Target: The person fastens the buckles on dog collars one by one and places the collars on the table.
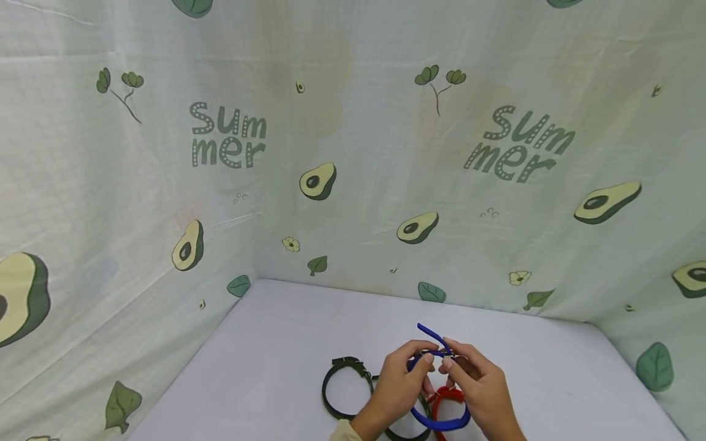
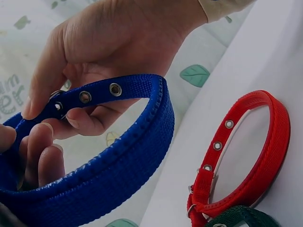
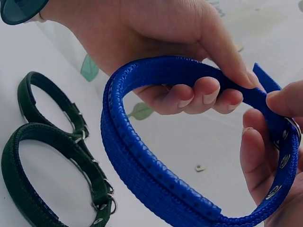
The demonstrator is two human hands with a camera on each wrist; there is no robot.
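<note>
A blue collar (image 1: 441, 424) of padded webbing hangs as a loop between both hands, raised in front of the person. My left hand (image 1: 401, 378) pinches it between thumb and fingers on the left of its upper side. On the right, my right hand (image 1: 477, 383) grips the strap close to the left fingertips. The pointed strap end (image 1: 432, 334) sticks up beyond the fingers. Metal eyelets (image 2: 85, 97) line the strap in the left wrist view. A metal buckle (image 3: 294, 128), partly hidden by fingers, shows at the right edge of the right wrist view.
A red collar (image 1: 449, 392) lies on the white table (image 1: 276, 361) behind the blue loop. Two dark green collars (image 3: 47, 90) lie close together to the left, one partly covered by the left hand in the head view. A printed cloth (image 1: 358, 135) hangs around the table.
</note>
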